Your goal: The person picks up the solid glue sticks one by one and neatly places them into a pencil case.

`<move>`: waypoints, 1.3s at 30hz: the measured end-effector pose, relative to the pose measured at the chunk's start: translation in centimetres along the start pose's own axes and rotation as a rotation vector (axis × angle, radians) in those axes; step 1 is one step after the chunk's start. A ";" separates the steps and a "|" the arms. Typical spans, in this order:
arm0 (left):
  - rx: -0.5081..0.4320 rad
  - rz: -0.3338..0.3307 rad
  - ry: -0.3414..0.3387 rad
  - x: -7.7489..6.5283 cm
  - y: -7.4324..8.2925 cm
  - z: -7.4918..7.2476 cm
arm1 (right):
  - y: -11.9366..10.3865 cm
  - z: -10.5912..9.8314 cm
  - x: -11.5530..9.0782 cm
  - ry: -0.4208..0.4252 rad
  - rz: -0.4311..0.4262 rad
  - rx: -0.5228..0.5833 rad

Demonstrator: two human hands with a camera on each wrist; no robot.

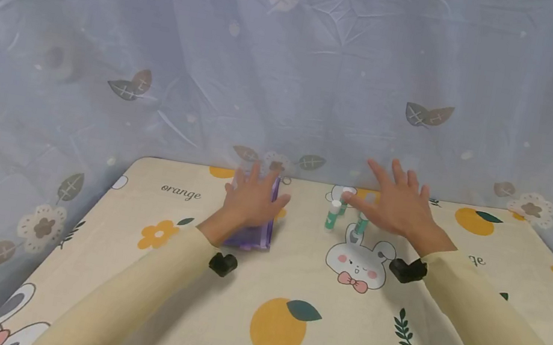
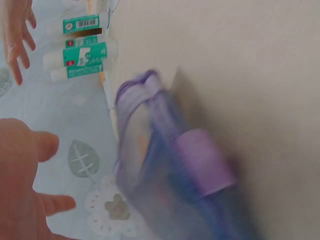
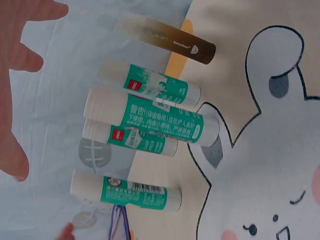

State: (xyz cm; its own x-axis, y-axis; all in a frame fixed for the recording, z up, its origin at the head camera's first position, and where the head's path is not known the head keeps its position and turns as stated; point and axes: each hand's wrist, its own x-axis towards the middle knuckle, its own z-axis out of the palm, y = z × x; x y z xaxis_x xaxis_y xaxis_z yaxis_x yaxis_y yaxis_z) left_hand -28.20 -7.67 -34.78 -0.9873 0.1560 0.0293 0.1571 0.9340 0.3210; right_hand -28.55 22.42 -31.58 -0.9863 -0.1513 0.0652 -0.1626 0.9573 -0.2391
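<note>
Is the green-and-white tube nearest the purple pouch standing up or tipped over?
Upright. In the head view, the green-and-white tube stands on the patterned cloth, white cap uppermost, green label below.

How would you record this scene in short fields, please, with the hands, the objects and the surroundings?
Left hand: fingers spread, over the purple pouch
Right hand: fingers spread, near the tubes, holding nothing
Green-and-white tubes: four, standing upright, grouped
Brown tube: one, beside the green-and-white group
Pouch contact with left hand: cannot be told
Table cover: cream, printed with oranges and rabbits
Backdrop: bluish-grey sheet with leaf prints
</note>
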 end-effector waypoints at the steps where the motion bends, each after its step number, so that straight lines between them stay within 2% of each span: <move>1: -0.006 -0.015 -0.006 -0.2 -0.1 0.2 | 0.0 0.0 -0.1 0.006 -0.003 0.012; 10: -0.042 -0.154 -0.033 -1.6 -1.0 1.8 | -0.2 0.3 -1.0 0.100 -0.055 0.042; 18: 0.008 -0.191 -0.058 -2.6 -1.2 2.7 | -0.1 0.6 -1.7 0.155 -0.049 0.116; 22: 0.005 -0.185 -0.062 -2.9 -1.3 3.0 | -0.3 0.8 -2.2 0.192 -0.025 0.213; 27: 0.017 -0.164 -0.056 -3.3 -1.1 3.0 | -0.6 1.4 -2.6 0.291 -0.033 0.350; 32: 0.041 -0.171 -0.056 -3.3 -1.1 3.1 | -1.2 2.0 -3.1 0.367 -0.019 0.477; 36: 0.039 -0.172 -0.040 -3.1 -1.3 3.4 | -1.4 2.5 -3.4 0.377 0.036 0.592; 39: 0.021 -0.171 -0.019 -2.5 -1.9 4.1 | -1.5 2.9 -3.6 0.364 0.092 0.663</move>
State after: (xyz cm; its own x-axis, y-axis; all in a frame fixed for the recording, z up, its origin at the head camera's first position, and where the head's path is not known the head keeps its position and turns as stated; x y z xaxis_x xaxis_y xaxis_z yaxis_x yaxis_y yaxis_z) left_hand -25.97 -8.46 -39.36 -0.9991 -0.0002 -0.0419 -0.0128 0.9538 0.3001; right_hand -24.81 20.86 -34.31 -0.9446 0.1223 0.3047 -0.1756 0.5960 -0.7835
